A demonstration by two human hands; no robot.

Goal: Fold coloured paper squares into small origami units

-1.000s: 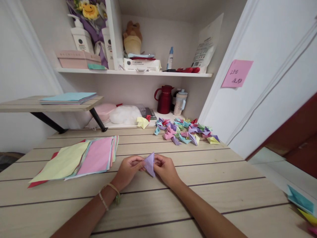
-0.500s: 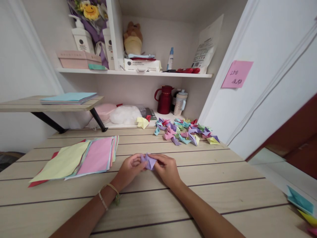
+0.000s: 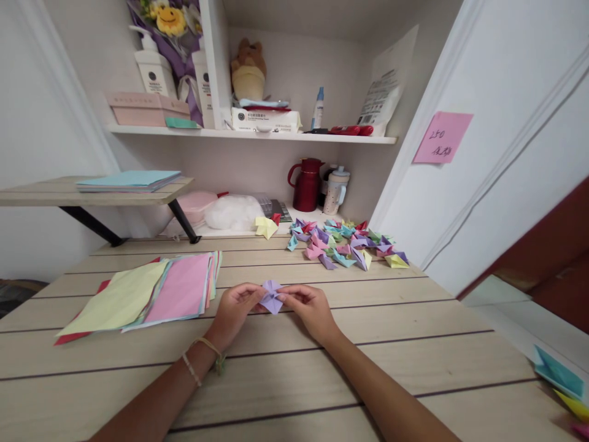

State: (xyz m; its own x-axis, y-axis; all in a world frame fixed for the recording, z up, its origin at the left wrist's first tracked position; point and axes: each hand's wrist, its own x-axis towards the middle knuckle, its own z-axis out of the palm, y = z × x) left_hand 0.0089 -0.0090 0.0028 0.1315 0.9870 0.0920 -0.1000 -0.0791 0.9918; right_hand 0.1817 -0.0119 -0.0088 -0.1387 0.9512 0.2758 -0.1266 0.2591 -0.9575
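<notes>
A small purple piece of folded paper is held just above the wooden table, its creased face turned up toward me. My left hand pinches its left side between thumb and fingers. On the opposite side, my right hand grips the paper with thumb and forefinger, the thumb near its centre. Parts of the paper's edges are hidden behind the fingertips. Beyond my hands, to the right, lies a pile of small folded paper boats in several colours.
Yellow paper sheets and pink paper sheets lie at left. Blue paper rests on a raised stand. A yellow folded paper piece sits at the back. Behind are a red jug and a cup.
The purple paper has gone from a pointed, bunched shape to a flatter, spread one with its creased face showing. My fingers have shifted slightly around it.
</notes>
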